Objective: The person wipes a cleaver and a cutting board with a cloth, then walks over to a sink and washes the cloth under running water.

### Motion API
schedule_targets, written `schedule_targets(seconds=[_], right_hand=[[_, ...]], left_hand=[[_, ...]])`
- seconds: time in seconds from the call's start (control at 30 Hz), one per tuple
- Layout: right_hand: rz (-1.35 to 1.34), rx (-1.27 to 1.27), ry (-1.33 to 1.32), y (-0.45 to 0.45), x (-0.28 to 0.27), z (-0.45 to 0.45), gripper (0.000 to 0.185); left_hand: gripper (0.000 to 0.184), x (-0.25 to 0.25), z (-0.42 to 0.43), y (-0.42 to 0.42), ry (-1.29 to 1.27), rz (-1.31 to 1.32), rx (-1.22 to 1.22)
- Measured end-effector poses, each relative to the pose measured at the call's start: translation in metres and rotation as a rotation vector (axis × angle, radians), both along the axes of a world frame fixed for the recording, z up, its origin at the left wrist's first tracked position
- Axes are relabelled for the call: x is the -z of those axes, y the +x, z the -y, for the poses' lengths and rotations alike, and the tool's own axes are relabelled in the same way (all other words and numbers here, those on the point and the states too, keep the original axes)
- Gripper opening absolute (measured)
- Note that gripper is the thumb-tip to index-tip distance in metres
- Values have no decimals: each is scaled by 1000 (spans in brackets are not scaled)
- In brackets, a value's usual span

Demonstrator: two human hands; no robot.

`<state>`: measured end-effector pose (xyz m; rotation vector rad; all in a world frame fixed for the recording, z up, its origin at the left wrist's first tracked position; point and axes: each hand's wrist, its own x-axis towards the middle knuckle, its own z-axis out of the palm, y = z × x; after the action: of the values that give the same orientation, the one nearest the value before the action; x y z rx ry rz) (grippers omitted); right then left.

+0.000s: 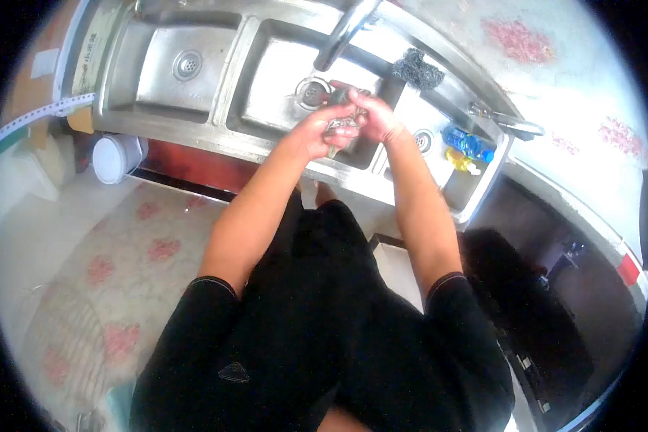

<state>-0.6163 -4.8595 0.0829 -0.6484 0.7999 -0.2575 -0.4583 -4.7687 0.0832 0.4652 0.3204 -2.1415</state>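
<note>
My left hand (322, 134) and my right hand (374, 117) are together over the middle basin of a steel sink (266, 79). Fingers of both hands curl around a small grey, crumpled, shiny thing (341, 124). Its kind cannot be made out, and the fingers partly cover it. The basin's drain (312, 93) lies just beyond the hands. Above them hangs the end of a steel faucet (333, 52).
Left of it is a second basin (158, 65); at right, a third holds a blue-labelled bottle (468, 142) and a yellow bottle (459, 161). A dark mesh scrubber (417, 69) rests on the back ledge. A white bucket (109, 160) stands below the left end.
</note>
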Motion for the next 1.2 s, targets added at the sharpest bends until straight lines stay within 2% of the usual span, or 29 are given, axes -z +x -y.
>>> schedule_targets(seconds=[0.03, 0.07, 0.1, 0.17, 0.2, 0.23, 0.3, 0.33, 0.37, 0.4, 0.43, 0.47, 0.53, 0.57, 0.6, 0.63, 0.67, 0.7, 0.77, 0.83, 0.9, 0.93, 0.97, 1.0, 1.03, 1.07, 1.1, 1.17, 1.2], right_hand=[[154, -79, 80, 0, -13, 8, 73], [197, -86, 16, 6, -35, 14, 67], [204, -77, 11, 8, -52, 23, 67], [117, -191, -178, 9, -74, 35, 69], [120, -184, -180, 8, -77, 36, 69], [73, -159, -233, 11, -77, 37, 64], [-22, -115, -332, 20, -76, 37, 53], [-141, -107, -426, 26, -73, 36, 41], [-139, -106, -423, 30, -61, 37, 41], [-157, 15, -355, 31, -39, 38, 35], [-177, 133, -284, 33, -28, 34, 30], [-227, 220, -295, 34, -17, 30, 21], [-319, 277, -209, 33, 6, 25, 19], [-411, 337, -132, 34, 20, 23, 18], [-426, 373, -236, 29, 57, 20, 24], [-424, 367, -230, 23, 77, 17, 24], [-712, 180, -428, 17, 93, 13, 26], [-990, -18, -628, 12, 110, 11, 29], [-1019, 21, -530, 4, 175, 5, 28], [-1048, 63, -429, 3, 169, 1, 29], [-1301, -470, -817, -2, 154, -3, 36], [-1298, -464, -814, -5, 175, -5, 36], [-1324, -347, -666, -5, 195, -6, 36], [-1333, -282, -592, -4, 193, -4, 36], [-1342, -214, -519, 1, 173, -1, 37], [-1046, 300, -96, 8, 152, -2, 40], [-670, 763, 316, 15, 114, -1, 43], [-610, 678, 240, 16, 52, 8, 48], [-423, 540, 384, 15, 19, 13, 51]], left_hand=[[23, -7, 5, -2, -61, 9, 88], [23, -17, 11, -4, -5, 38, 167], [23, -17, 16, -5, -8, 45, 176], [21, -12, 28, -6, -170, 31, 276], [15, -14, 34, -7, -176, 43, 316], [15, -17, 38, -11, -178, 46, 321], [10, -21, 45, -19, -54, 474, 407], [8, 0, 47, -23, -121, 588, 388], [8, 21, 50, -23, -119, 589, 389], [11, 33, 51, -23, -116, 701, 486], [14, 33, 51, -23, -112, 810, 582], [14, 34, 50, -27, -102, 807, 581], [25, 12, 49, -41, -267, 1636, 818], [25, 7, 44, -45, -256, 1635, 819], [32, 4, 39, -48, -249, 1744, 824], [41, 3, 35, -50, -240, 1852, 829], [32, 12, 27, -55, -292, 1918, 773], [32, 18, 22, -58, -288, 1918, 776], [30, 23, 18, -62, -358, 1965, 959], [27, 22, 13, -63, -440, 2002, 1024], [25, 22, 10, -62, -520, 2041, 1088], [26, 23, 9, -60, -573, 2050, 1111], [29, 23, 8, -60, -630, 2058, 1131], [29, 26, 7, -60, -640, 2065, 1132], [32, 28, 6, -59, -665, 2149, 1020], [36, 30, 4, -58, -688, 2226, 907], [36, 24, 4, -57, -694, 2235, 910], [45, 0, 6, -54, -611, 2258, 802], [45, -14, 4, -53, -622, 2268, 805]])
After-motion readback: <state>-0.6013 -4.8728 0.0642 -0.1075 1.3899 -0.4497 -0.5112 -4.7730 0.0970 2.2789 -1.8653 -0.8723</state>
